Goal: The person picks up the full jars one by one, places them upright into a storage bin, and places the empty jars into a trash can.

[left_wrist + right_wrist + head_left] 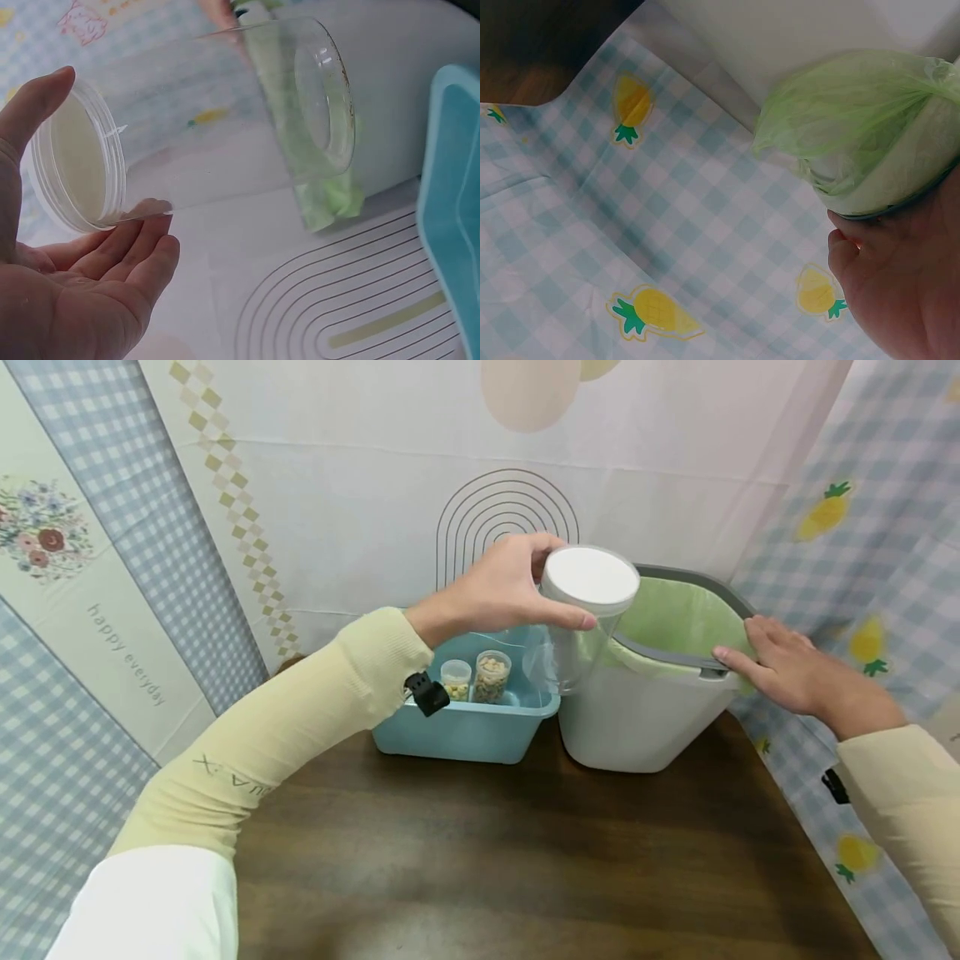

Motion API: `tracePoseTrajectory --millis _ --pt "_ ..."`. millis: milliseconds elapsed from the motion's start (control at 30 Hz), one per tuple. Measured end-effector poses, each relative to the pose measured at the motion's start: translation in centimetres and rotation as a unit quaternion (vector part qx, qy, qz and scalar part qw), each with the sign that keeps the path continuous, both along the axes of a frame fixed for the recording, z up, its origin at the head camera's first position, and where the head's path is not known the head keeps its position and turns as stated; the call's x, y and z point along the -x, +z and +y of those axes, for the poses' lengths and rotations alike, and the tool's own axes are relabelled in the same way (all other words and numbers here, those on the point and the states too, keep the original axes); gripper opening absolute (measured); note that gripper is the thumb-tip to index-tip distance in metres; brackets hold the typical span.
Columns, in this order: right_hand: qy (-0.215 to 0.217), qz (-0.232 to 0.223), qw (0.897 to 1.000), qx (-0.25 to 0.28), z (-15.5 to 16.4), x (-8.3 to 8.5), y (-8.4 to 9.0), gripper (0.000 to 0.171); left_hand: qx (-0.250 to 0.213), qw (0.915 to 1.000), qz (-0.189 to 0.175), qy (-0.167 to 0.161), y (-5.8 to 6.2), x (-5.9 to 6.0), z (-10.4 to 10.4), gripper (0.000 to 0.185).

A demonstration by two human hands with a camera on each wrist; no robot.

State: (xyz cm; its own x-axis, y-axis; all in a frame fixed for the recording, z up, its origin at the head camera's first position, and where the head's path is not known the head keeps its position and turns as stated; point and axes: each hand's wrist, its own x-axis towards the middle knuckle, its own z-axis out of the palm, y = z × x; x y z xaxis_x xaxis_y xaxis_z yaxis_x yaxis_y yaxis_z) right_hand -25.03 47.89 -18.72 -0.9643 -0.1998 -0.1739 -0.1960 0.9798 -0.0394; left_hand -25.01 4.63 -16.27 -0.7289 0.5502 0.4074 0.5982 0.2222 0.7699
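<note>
The left hand [498, 589] pinches a clear, white-lidded plastic jar [585, 610] upright beside the green-lined white bin [645, 718]; the right hand's [787, 672] straight fingers press the bin's rim.

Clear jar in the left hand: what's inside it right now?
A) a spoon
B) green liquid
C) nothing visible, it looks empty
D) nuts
C: the left wrist view looks straight through the clear jar held by the left hand, and only the white bin and its green liner show behind it; the lid is on.

Empty clear jar [581, 610] with white lid, held tilted beside green-lined white bin [652, 710].
</note>
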Motion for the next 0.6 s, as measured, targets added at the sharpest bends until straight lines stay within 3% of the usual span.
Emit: tracePoseTrajectory --millis 400,600 --pt "-0.003 -0.001 1.0 -0.003 0.0 0.1 0.0 0.096 0.006 0.9994 0.008 0.032 4.4 1.1 1.9 0.073" --pt "-0.006 -0.002 1.0 -0.006 0.0 0.2 0.0 0.096 0.022 0.9982 0.028 0.048 5.6 1.8 4.1 0.066"
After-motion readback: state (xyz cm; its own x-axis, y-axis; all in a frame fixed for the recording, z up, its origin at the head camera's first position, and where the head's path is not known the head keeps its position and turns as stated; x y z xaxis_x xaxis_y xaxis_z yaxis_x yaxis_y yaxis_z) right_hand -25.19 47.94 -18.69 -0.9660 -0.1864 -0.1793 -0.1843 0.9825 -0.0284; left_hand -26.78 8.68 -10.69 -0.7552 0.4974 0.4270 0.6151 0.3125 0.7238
